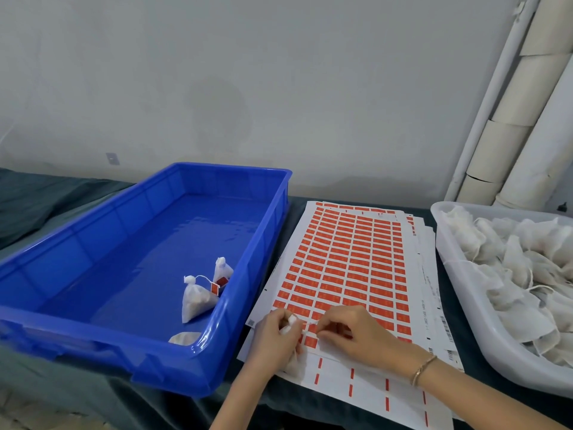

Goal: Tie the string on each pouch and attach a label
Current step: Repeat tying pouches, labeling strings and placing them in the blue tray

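My left hand [274,336] grips a small white pouch [291,321] by its gathered neck, low over the sheet of red labels [347,259]. My right hand [356,333] pinches the pouch's thin string [308,322], stretched taut between both hands. Part of the pouch body [293,367] shows below my left hand. In the blue tray [235,293] lie two tied pouches [197,301] carrying red labels, and a third pouch [186,338] sits at the tray's near corner. The white bin [483,342] at the right holds several untied pouches [521,268].
The label sheets are stacked between the blue tray and the white bin on a dark green cloth [46,203]. Pale pipes [511,119] run up the wall at the back right. A bracelet [423,369] is on my right wrist.
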Demonstrator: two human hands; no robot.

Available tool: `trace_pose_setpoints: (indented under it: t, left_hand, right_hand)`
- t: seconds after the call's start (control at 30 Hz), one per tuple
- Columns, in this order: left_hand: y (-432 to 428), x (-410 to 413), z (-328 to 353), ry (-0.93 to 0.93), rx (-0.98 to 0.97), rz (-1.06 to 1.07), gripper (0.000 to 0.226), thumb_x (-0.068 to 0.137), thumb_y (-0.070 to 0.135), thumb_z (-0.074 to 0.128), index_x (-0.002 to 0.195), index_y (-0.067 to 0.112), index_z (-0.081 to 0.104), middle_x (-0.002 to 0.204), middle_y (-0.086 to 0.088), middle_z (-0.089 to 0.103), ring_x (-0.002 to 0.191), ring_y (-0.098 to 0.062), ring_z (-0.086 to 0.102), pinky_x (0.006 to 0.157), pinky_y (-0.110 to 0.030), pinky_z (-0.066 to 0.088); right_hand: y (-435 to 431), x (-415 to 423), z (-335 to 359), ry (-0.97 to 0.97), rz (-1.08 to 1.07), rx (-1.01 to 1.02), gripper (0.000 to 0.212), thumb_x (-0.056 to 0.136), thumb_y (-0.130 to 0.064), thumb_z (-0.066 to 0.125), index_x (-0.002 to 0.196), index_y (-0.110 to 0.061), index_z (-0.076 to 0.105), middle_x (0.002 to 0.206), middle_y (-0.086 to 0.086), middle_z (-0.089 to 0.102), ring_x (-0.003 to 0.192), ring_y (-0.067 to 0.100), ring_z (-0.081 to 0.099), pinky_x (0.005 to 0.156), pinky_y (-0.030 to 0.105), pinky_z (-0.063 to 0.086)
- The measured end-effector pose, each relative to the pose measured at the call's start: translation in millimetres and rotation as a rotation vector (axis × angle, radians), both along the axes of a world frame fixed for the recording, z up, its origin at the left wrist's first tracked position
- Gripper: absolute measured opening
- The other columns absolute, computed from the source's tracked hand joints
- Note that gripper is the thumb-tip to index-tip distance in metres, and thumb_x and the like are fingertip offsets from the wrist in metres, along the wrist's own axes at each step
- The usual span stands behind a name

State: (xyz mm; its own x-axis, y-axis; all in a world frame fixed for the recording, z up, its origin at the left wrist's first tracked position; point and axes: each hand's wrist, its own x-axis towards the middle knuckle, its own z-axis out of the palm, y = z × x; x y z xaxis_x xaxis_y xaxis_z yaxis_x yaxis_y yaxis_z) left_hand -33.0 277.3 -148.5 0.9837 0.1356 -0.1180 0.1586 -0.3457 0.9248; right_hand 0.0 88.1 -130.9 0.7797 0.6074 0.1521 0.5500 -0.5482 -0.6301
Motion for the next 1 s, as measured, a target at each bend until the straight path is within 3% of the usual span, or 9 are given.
trace_pose_setpoints:
  t: [0.13,0.3,0.43,0.5,0.63,1.0]
  left_hand:
    - [0.7,-0.4,0.1,0.002,0.003,-0.007,0.011,0.091,0.038,0.059,0.097,0.029,0.060,0.097,0.019,0.067,0.081,0.008,0.065,0.054,-0.004,0.045]
    - [1.1,-0.4,1.6,0.012,0.016,-0.006,0.010,0.091,0.040,0.060,0.097,0.032,0.059,0.095,0.022,0.065,0.077,0.012,0.064,0.052,-0.003,0.044]
    - [0.7,-1.3,1.9,0.010,0.020,-0.011,0.011,0.091,0.040,0.059,0.097,0.032,0.060,0.096,0.022,0.066,0.078,0.013,0.063,0.052,-0.002,0.043]
    - [0.5,-1.6,2.1,0.006,0.026,-0.006,0.010,0.091,0.040,0.058,0.097,0.032,0.059,0.096,0.021,0.065,0.079,0.010,0.064,0.051,-0.001,0.042]
    - [-0.4,-1.1,3.0,0.005,0.043,-0.007,0.007,0.093,0.038,0.057,0.096,0.032,0.058,0.098,0.018,0.065,0.086,0.001,0.065,0.056,-0.006,0.044]
    - [1.7,1.4,1.3,0.022,0.065,-0.031,0.007,0.092,0.040,0.056,0.096,0.035,0.055,0.098,0.020,0.062,0.088,0.002,0.063,0.059,-0.007,0.044]
  right_hand:
    - [0.9,0.2,1.5,-0.016,-0.017,0.001,0.006,0.091,-0.032,0.061,0.093,-0.037,0.064,0.093,-0.023,0.062,0.092,-0.002,0.057,0.084,0.016,0.051]
    - [-5.6,2.7,5.8,-0.022,0.075,-0.074,0.013,0.091,-0.031,0.062,0.101,-0.029,0.070,0.099,-0.028,0.058,0.096,-0.003,0.057,0.086,0.015,0.050]
    - [-5.8,1.2,7.8,-0.108,0.131,-0.123,0.020,0.091,-0.035,0.060,0.108,-0.029,0.071,0.102,-0.036,0.050,0.097,-0.012,0.051,0.084,0.005,0.043]
    - [-4.8,0.9,11.5,-0.148,0.184,-0.191,0.023,0.092,-0.036,0.059,0.111,-0.030,0.070,0.108,-0.027,0.057,0.094,-0.011,0.049,0.081,0.002,0.038]
    - [-0.2,8.8,21.3,-0.195,0.306,-0.314,0.024,0.094,-0.029,0.057,0.114,-0.025,0.070,0.119,-0.007,0.062,0.105,0.004,0.054,0.086,-0.001,0.031]
    - [12.2,23.7,39.2,-0.242,0.472,-0.413,0.022,0.095,-0.020,0.056,0.111,-0.017,0.071,0.116,0.002,0.064,0.100,0.014,0.061,0.092,0.021,0.050]
